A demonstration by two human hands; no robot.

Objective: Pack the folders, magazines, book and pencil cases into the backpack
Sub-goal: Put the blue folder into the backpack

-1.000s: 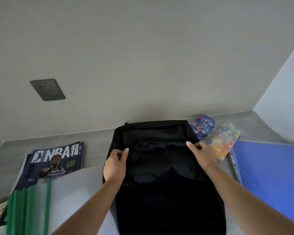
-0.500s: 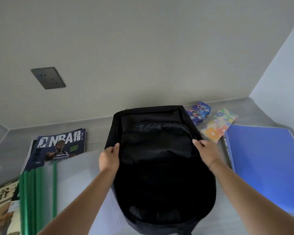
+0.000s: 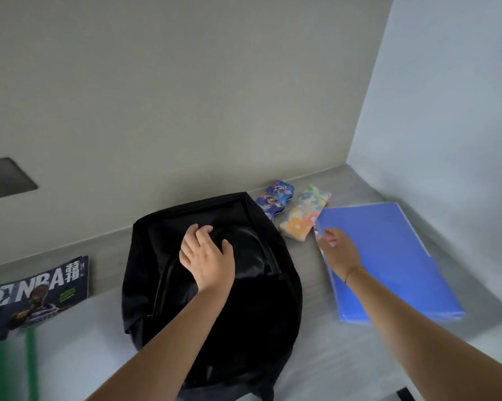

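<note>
A black backpack (image 3: 244,299) lies flat in the middle of the grey desk. My left hand (image 3: 206,256) rests on its upper front panel, fingers curled over the fabric beside the zipper. My right hand (image 3: 338,250) reaches right, its fingertips touching the near left corner of the blue folder (image 3: 388,256). Two pencil cases lie behind, a blue cartoon one (image 3: 274,199) and a floral one (image 3: 303,217). At the left lie an NBA magazine (image 3: 38,290) and green-edged folders (image 3: 30,369).
The grey desk (image 3: 345,357) meets a wall at the back and another wall at the right. A dark wall socket (image 3: 6,176) sits on the back wall at the left. A dark object (image 3: 407,395) shows at the bottom edge.
Both hands left the backpack's sides. The left hand moved onto its front panel, the right hand swung over to the blue folder's corner. The view shifted right.
</note>
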